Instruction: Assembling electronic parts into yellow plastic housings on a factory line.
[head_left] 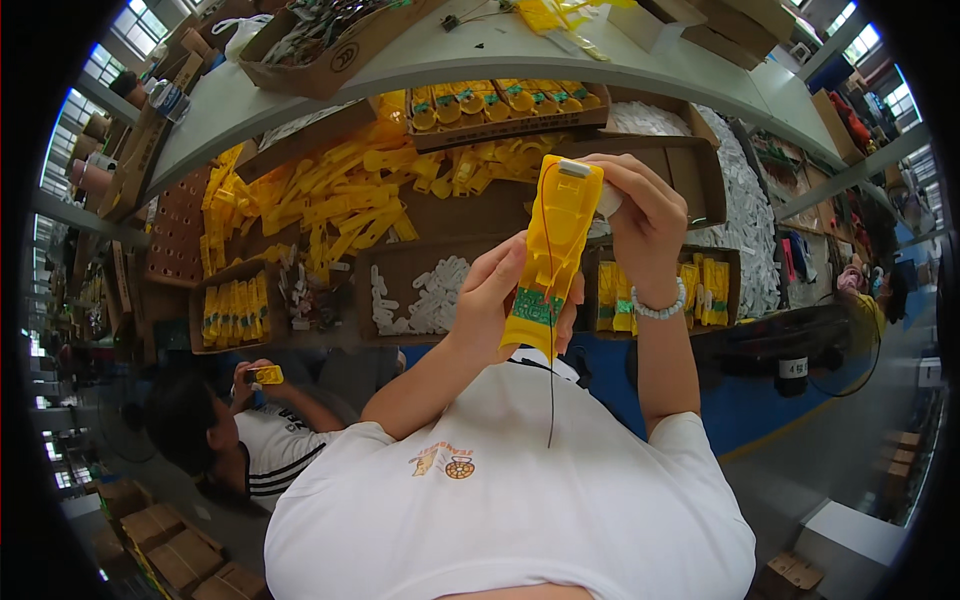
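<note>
Looks partway. Holding yellow housing (567, 230) up before the chest, hollow side to camera. Already has green board (535, 308) in at the lower end, plus grey metal piece (574, 169) up top. Probably left to do: tidying red wire (543, 205), lying loose along the inside, and dark wire (551, 400), dangling below. No cover on that side.

With left grip (488, 295), wrapped firmly round the lower half, thumb on one edge, fingers round the other. With right grip (647, 205), fingers curled nearly closed round small white piece (609, 200) by the top corner. Can't tell what kind.

On bench (425, 212): loose yellow parts (340, 205) heaped left, box of white pieces (395, 260) in the middle, left box (238, 342) and right box (736, 290) of yellow parts, back box (510, 130) with green boards showing in yellow housings. Above, grey shelf (420, 65) with open carton (345, 55).

Around: factory-like room, co-worker (285, 440) at left with yellow piece (266, 375), stacked cartons (175, 550) lower left.
</note>
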